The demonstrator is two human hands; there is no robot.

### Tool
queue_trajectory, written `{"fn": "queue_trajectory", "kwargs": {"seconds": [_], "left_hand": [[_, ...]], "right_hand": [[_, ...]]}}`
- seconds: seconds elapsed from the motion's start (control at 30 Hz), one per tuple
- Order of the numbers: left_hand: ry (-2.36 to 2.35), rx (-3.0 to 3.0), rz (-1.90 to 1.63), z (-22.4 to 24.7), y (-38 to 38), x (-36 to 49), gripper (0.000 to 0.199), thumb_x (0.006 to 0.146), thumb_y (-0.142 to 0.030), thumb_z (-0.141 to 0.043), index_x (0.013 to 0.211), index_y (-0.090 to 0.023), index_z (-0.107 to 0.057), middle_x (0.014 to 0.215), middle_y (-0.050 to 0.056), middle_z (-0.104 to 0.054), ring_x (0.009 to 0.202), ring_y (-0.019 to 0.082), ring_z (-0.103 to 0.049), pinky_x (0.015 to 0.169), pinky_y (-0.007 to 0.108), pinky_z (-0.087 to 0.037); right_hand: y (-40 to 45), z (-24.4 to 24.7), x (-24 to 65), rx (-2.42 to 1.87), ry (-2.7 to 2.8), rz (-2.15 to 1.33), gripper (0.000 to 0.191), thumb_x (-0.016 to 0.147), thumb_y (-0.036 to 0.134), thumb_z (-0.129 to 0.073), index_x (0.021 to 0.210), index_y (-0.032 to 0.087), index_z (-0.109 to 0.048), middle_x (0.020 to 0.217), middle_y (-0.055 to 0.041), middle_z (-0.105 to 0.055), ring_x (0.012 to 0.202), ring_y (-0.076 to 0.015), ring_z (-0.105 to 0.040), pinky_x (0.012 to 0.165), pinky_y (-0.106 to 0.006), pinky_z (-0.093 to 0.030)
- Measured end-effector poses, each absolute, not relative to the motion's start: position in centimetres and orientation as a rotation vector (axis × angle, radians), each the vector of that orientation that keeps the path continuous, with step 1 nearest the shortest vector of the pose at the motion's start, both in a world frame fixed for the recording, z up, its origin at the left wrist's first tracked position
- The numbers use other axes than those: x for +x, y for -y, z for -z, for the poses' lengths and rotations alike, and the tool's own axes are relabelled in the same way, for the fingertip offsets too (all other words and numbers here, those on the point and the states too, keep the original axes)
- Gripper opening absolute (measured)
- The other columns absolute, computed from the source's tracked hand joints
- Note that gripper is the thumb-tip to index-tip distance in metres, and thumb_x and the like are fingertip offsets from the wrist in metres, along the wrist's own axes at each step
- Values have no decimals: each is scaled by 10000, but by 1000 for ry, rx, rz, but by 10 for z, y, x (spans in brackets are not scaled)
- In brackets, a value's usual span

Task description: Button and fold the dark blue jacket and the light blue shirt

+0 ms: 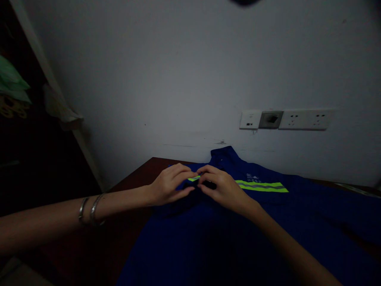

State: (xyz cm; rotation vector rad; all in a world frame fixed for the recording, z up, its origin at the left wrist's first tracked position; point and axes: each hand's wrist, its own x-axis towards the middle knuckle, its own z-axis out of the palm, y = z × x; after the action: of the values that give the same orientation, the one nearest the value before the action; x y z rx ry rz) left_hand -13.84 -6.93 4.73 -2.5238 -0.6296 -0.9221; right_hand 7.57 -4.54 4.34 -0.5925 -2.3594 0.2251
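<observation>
A dark blue work jacket [196,238] lies spread over the table, its collar standing up against the wall. A yellow-green and grey reflective stripe [262,186] crosses its chest, with small pale print above. My left hand [174,183], with two silver bangles on the wrist, is curled around a fold of the jacket at the chest. Opposite it, my right hand [218,186] has its fingers bent onto the same fold, fingertips close to those of the left. A short piece of stripe shows between the hands. Shadow hides exactly what the fingertips pinch.
The dark reddish table [133,174] meets a pale wall [149,79]. Switches and sockets [303,119] are set in the wall at right. A dark door or cabinet [35,159] stands at left, with a light green cloth or bag [12,79] hanging by it.
</observation>
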Motion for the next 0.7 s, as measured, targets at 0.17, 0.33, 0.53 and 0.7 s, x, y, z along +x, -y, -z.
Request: {"fn": "queue_trajectory", "kwargs": {"seconds": [0.17,0.33,0.53,0.7], "left_hand": [[1073,-2806,1093,-37,71,-136,547,695,-343,-666,1163,-148,-463,1022,91,-599,894,167,-581,766,318,-492],[1234,-2883,1184,-34,75,-127,423,736,-308,-634,1124,-171,-538,1059,69,-626,960,166,-585,856,332,-460],[1168,-2832,1277,-35,74,-120,254,795,-252,-571,1027,-155,-604,952,48,-668,856,131,-619,799,274,-482],[1134,-2778,1276,-35,76,-118,221,797,-230,-561,990,-143,-620,887,45,-678,780,125,-626,735,251,-491]], "right_hand": [[48,-49,78,-584,2345,-260,99,809,160,-498,823,188,-593,1038,-64,-567,920,-164,-550,787,-315,-447],[51,-51,78,-577,2342,-227,109,833,167,-467,863,184,-570,1015,-69,-559,931,-161,-537,799,-306,-439],[57,-56,81,-585,2380,-150,132,847,166,-443,911,179,-557,1043,-80,-539,971,-171,-519,820,-308,-427],[61,-57,81,-628,2414,-149,140,853,181,-436,918,166,-560,905,-73,-576,815,-154,-544,724,-289,-434]]}}
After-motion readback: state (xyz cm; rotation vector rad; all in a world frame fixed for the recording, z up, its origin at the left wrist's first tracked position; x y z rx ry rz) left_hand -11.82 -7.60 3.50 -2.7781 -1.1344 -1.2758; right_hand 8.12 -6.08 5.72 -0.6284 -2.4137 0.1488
